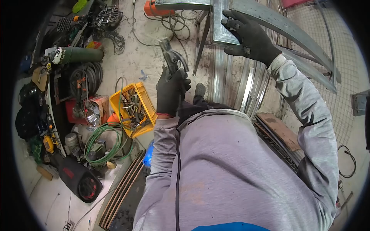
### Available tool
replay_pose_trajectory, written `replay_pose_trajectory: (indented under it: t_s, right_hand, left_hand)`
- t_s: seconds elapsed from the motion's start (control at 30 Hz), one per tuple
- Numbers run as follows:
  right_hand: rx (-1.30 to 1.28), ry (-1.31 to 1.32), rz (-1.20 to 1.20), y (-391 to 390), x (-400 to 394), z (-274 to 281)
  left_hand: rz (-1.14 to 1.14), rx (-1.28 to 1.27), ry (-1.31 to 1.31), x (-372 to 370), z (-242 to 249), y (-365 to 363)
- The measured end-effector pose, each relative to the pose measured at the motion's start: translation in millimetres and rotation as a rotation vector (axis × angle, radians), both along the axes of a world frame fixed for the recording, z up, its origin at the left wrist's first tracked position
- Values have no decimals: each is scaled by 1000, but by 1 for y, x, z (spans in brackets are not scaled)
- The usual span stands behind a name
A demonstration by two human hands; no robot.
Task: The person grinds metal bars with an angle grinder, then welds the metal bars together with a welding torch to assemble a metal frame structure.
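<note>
My left hand [170, 92], in a dark glove, is wrapped round a metal clamp-like tool [170, 57] that points up and away from me. Its exact type is hard to make out. My right hand [250, 38], gloved too, has its fingers spread at the corner of a grey metal frame [222, 29]. Its fingertips lie on or just over the metal; contact is unclear. A curved metal piece [293, 32] runs from the frame to the right, beyond my right hand.
A yellow crate [151, 102] of tools stands left of my left hand. Farther left are a green cylinder [83, 55], a coiled green hose [92, 144] and a black speaker-like box [77, 177]. Long metal profiles [246, 90] lie below the frame. An orange case [152, 9] and cables are beyond.
</note>
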State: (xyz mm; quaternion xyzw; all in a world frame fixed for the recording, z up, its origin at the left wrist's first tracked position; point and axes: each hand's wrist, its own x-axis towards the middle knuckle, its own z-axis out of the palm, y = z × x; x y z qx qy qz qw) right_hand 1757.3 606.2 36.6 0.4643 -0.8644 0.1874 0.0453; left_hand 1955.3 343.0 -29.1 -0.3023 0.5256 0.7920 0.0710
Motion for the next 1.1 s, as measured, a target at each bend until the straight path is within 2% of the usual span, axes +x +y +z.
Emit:
replay_pose_trajectory:
  t_s: [0.03, 0.1, 0.17, 0.23, 0.3, 0.33, 0.37, 0.43, 0.47, 0.5, 0.57, 0.6, 0.63, 0.7, 0.73, 0.8, 0.83, 0.9, 1.0, 1.1]
  right_hand:
    - [6, -7, 4, 0, 0, 0]
    - [8, -10, 0, 1, -1, -2]
    - [-24, -71, 15, 4, -1, -6]
    - [-55, 27, 65, 7, -4, -13]
    - [-28, 30, 49, 9, -6, -15]
    - [-40, 19, 49, 9, -6, -15]
    - [-40, 19, 44, 9, -5, -15]
    - [-10, -51, -18, 7, -2, -13]
    - [12, -37, -22, 6, -2, -11]
    - [18, -44, -28, 7, -3, -10]
    - [22, -69, -23, 7, -3, -12]
    - [77, -27, -35, 7, -4, -13]
    - [82, -38, -38, 8, -3, -13]
    - [50, 3, -23, 7, -2, -10]
    - [54, -5, -26, 8, -3, -11]
    - [35, -2, -18, 9, -3, -13]
    - [37, -9, -21, 8, -2, -12]
    - [109, -98, -57, 6, -2, -7]
    - [0, -5, -32, 4, -1, -9]
    - [83, -61, -57, 3, -1, -3]
  left_hand:
    - [-4, -5, 4, 0, -2, -1]
    - [-38, -185, -85, -3, -8, 0]
    - [-29, -190, -48, -2, -9, -3]
    - [-14, -193, -22, 5, -6, -8]
    - [-78, -259, 198, 11, -7, -17]
    - [-4, 50, 25, 7, -3, -24]
    - [-9, 50, 24, 8, -7, -29]
    - [-148, -17, 72, 17, -18, -40]
    - [-372, -303, 203, 21, -20, -50]
    - [-379, -296, 199, 20, -16, -46]
    - [137, 417, 61, 18, -5, -34]
    - [112, 586, 27, 20, -11, -39]
    - [112, 590, 15, 21, -20, -38]
    - [-6, 899, 97, 19, -32, -38]
    - [-6, 903, 89, 19, -34, -38]
    - [-135, 540, -114, 14, -32, -38]
    - [-136, 542, -122, 10, -30, -33]
    - [-164, 72, -187, -1, -25, -19]
    - [-181, 74, -174, 0, -45, -22]
    - [-188, 27, -180, -9, -48, -20]
